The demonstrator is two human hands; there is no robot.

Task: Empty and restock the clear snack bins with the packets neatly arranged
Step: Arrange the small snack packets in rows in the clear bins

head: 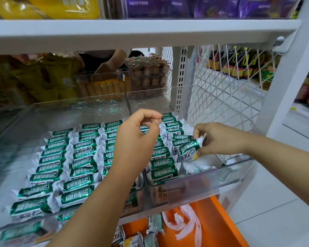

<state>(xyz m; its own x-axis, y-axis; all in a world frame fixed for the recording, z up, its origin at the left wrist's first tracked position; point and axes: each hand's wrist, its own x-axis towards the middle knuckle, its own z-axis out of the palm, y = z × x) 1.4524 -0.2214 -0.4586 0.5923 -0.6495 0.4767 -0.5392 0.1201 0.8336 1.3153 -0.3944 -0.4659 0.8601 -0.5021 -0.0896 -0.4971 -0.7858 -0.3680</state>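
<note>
Over the right side of the clear bin (239, 160), a green packet (188, 148) is pinched in the right hand (219, 139), while the left hand (137, 139) is held curled above its rows, empty.

Pretty simple setup: a white shelf (155, 104) is loaded with a left clear bin (16, 139) and a right clear bin (230, 173) side by side, touching, with two more clear bins (103, 77) parked right behind.

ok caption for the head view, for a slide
Right hand pinches a green packet over the clear bin beside packet rows; left hand hovers, curled.
</note>
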